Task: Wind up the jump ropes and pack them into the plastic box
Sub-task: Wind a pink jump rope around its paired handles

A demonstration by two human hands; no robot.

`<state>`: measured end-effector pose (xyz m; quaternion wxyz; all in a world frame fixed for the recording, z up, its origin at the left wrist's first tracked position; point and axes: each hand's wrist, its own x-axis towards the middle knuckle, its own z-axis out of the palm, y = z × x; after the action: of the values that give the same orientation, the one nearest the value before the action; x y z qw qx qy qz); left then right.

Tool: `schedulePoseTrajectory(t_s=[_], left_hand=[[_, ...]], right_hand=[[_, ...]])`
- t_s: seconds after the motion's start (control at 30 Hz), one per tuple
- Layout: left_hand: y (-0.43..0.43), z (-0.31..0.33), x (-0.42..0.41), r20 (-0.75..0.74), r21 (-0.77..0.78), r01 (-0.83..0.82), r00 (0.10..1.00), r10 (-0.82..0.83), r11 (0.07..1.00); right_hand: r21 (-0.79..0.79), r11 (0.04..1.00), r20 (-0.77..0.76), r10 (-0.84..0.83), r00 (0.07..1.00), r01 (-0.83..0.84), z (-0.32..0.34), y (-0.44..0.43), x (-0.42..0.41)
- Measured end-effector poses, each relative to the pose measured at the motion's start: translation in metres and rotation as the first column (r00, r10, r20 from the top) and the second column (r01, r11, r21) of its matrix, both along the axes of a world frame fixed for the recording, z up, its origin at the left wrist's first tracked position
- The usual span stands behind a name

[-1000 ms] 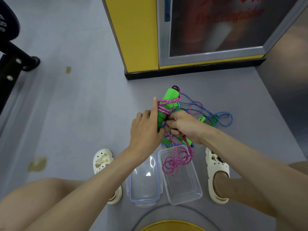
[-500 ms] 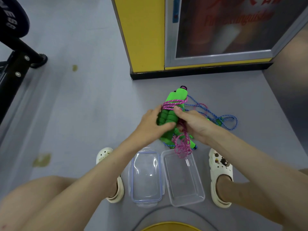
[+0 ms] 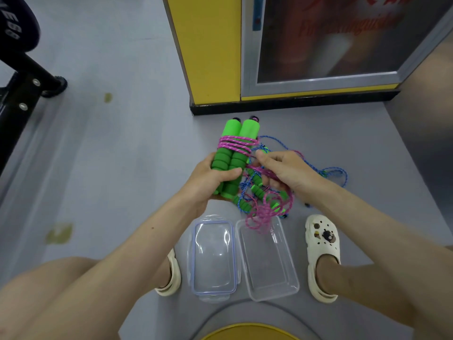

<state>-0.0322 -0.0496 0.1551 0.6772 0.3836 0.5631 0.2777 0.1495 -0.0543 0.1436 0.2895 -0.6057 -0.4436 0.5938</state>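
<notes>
My left hand (image 3: 208,179) grips two green foam handles (image 3: 232,153) held side by side, with several turns of pink rope (image 3: 236,142) wound round their upper part. My right hand (image 3: 282,169) pinches the pink rope just right of the handles; its loose end (image 3: 263,217) dangles over the clear plastic box (image 3: 267,288) on the floor. The box's lid (image 3: 213,256), with a blue seal, lies to the left of it. A second jump rope with blue cord (image 3: 335,171) and green handles (image 3: 257,190) lies tangled on the floor under my right hand.
A yellow cabinet (image 3: 210,52) with a glass door and black plinth stands just beyond the ropes. Black equipment legs (image 3: 27,79) are at the far left. My feet in white clogs (image 3: 322,244) flank the box, and a yellow rim shows at the bottom edge.
My left hand has slid down the handles, so both now show side by side. My right hand has drawn the pink rope out to the right, and less loose rope hangs over the box.
</notes>
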Motion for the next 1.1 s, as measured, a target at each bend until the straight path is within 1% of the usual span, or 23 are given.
schedulePoseTrajectory(t_s=[0.07, 0.17, 0.23, 0.33, 0.4, 0.43, 0.5, 0.6, 0.63, 0.67, 0.7, 0.77, 0.8, 0.83, 0.97, 1.03, 1.1], left_hand=[[0.003, 0.001, -0.004, -0.027, 0.017, -0.04, 0.999, 0.04, 0.999], [0.002, -0.002, -0.004, -0.087, 0.06, 0.017, 0.996, -0.012, 0.998], [0.0, -0.003, -0.002, -0.111, 0.083, 0.043, 0.993, -0.034, 0.996], [0.001, -0.002, -0.002, -0.1, 0.08, 0.029, 0.995, -0.021, 0.996], [0.001, -0.002, -0.002, -0.104, 0.072, 0.031, 0.994, -0.023, 0.997], [0.001, -0.003, -0.001, -0.111, 0.069, 0.038, 0.993, -0.03, 0.997], [0.0, -0.004, 0.0, -0.121, 0.069, 0.043, 0.992, -0.034, 0.997], [-0.001, -0.003, 0.0, -0.113, 0.083, 0.039, 0.993, -0.029, 0.996], [-0.001, -0.003, 0.001, -0.111, 0.103, 0.047, 0.993, -0.036, 0.994], [-0.002, -0.003, 0.001, -0.124, 0.139, 0.063, 0.991, -0.046, 0.988], [-0.002, -0.004, 0.002, -0.152, 0.187, 0.084, 0.987, -0.055, 0.979], [-0.002, -0.008, 0.003, -0.244, 0.298, 0.125, 0.968, -0.051, 0.946], [-0.002, -0.01, 0.002, -0.304, 0.349, 0.148, 0.952, -0.037, 0.925], [-0.002, -0.013, 0.002, -0.366, 0.386, 0.171, 0.93, -0.019, 0.907], [-0.007, -0.016, 0.005, -0.538, 0.443, 0.225, 0.841, 0.056, 0.867], [-0.01, -0.016, 0.006, -0.628, 0.464, 0.29, 0.774, 0.08, 0.837], [-0.012, -0.015, 0.007, -0.677, 0.47, 0.323, 0.729, 0.101, 0.821]], right_hand=[[0.036, 0.996, 0.086, 0.079, 0.993, -0.082, 0.0, -0.002, 0.004], [0.125, 0.978, 0.24, 0.132, 0.962, -0.165, -0.002, -0.006, 0.003], [0.149, 0.975, 0.296, 0.115, 0.948, -0.165, -0.004, -0.007, 0.002], [0.172, 0.976, 0.338, 0.065, 0.939, -0.13, -0.006, -0.008, 0.003], [0.225, 0.957, 0.443, 0.069, 0.894, -0.185, -0.006, -0.008, 0.004], [0.237, 0.947, 0.468, 0.086, 0.88, -0.218, -0.005, -0.008, 0.004], [0.251, 0.936, 0.455, 0.112, 0.883, -0.248, -0.005, -0.007, 0.002], [0.303, 0.932, 0.477, 0.033, 0.878, -0.199, -0.006, -0.007, -0.003], [0.291, 0.944, 0.475, -0.001, 0.88, -0.155, -0.005, -0.007, -0.004], [0.25, 0.964, 0.437, -0.026, 0.899, -0.093, -0.005, -0.006, -0.005], [0.18, 0.984, 0.347, -0.051, 0.936, -0.013, -0.004, -0.005, -0.005], [0.0, 0.993, 0.087, -0.116, 0.989, 0.117, -0.003, -0.004, -0.004], [-0.073, 0.988, -0.021, -0.138, 0.99, 0.136, -0.003, -0.004, -0.005], [-0.115, 0.986, -0.081, -0.13, 0.988, 0.12, -0.003, -0.004, -0.006], [-0.133, 0.991, -0.098, -0.005, 0.995, -0.008, -0.002, -0.007, -0.011], [-0.134, 0.989, -0.069, 0.06, 0.996, -0.068, 0.001, -0.006, -0.01], [-0.111, 0.984, -0.016, 0.139, 0.99, -0.14, 0.001, -0.005, -0.008]])
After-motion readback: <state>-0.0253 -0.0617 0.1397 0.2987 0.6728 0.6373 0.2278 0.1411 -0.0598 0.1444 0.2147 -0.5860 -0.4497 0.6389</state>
